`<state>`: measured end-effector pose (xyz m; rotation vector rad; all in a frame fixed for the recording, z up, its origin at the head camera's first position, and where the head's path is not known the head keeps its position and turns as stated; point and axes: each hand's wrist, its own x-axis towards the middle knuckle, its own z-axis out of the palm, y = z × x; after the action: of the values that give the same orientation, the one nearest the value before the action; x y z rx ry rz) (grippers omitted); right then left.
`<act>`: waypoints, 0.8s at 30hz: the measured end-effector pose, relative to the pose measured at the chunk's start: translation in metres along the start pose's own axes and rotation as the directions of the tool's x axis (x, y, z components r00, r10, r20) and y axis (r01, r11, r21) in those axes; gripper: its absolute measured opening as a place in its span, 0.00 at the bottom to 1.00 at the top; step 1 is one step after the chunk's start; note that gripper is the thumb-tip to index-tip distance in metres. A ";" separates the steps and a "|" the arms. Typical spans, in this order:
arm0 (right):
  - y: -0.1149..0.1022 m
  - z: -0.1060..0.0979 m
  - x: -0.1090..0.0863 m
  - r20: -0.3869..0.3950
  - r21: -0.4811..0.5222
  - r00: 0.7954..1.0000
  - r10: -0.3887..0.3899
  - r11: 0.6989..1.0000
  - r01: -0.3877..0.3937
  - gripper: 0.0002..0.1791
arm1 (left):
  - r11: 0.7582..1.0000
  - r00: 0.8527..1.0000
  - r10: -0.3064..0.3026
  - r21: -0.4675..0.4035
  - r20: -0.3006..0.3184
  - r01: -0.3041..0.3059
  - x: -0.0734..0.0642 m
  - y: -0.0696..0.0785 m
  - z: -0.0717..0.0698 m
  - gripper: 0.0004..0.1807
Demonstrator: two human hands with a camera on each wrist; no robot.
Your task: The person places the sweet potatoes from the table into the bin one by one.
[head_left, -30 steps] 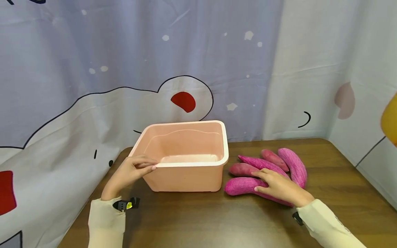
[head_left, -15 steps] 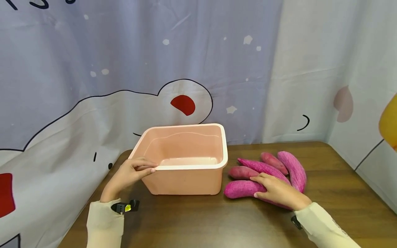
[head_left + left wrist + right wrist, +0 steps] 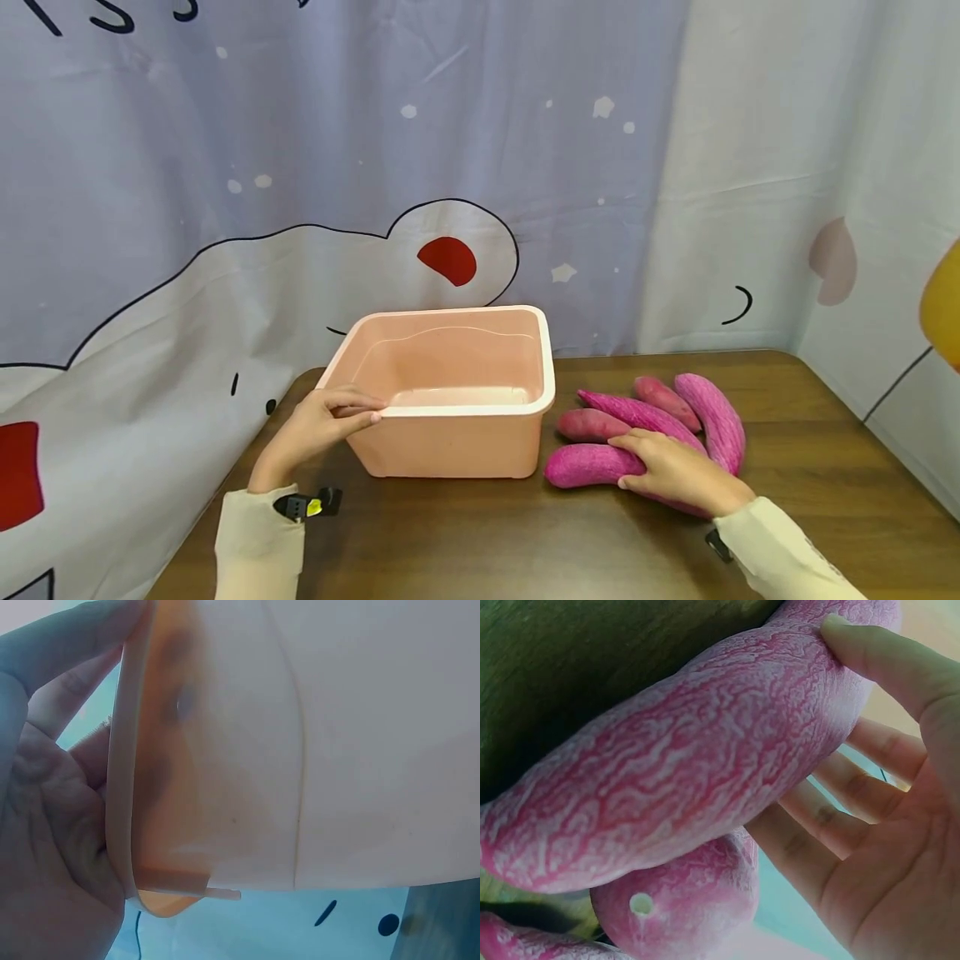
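Observation:
A pale pink plastic basin [image 3: 450, 446] stands at the back of the table. My left hand [image 3: 318, 429] holds its near left rim, thumb on the outer side; in the left wrist view the thumb [image 3: 67, 645] and fingers show around the rim [image 3: 124, 765]. To the right lie several magenta sweet potatoes, long and short. My right hand [image 3: 675, 471] grips the nearest long sweet potato [image 3: 588, 464] around its middle. In the right wrist view its wrinkled skin [image 3: 667, 765] shows, with the thumb on one side and the fingers on the other.
Behind the gripped one lie a short sweet potato [image 3: 592, 425], a long pointed one [image 3: 637, 410], another short one [image 3: 667, 398] and a curved one [image 3: 716, 417]. A patterned curtain [image 3: 337, 167] hangs behind the brown wooden table [image 3: 465, 542].
The head view has tilted up slightly, so everything sits lower in it. My right fingers have settled around the near sweet potato; the left hand keeps its hold on the rim.

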<state>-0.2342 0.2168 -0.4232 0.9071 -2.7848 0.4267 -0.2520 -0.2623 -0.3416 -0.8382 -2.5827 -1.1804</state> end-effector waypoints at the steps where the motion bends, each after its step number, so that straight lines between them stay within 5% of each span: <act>1: 0.000 0.000 0.000 -0.002 -0.002 1.000 -0.002 1.000 0.002 0.24 | 1.000 1.000 -0.006 -0.003 0.002 0.006 0.000 0.000 0.000 0.10; 24: -0.006 -0.019 -0.002 -0.069 -0.045 0.992 -0.108 0.993 0.105 0.25 | 0.997 0.999 -0.045 0.061 -0.001 0.045 0.000 0.000 -0.001 0.11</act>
<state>-0.2272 0.2190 -0.4046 1.0045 -2.6561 0.3757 -0.2523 -0.2627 -0.3412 -0.7713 -2.6363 -1.1075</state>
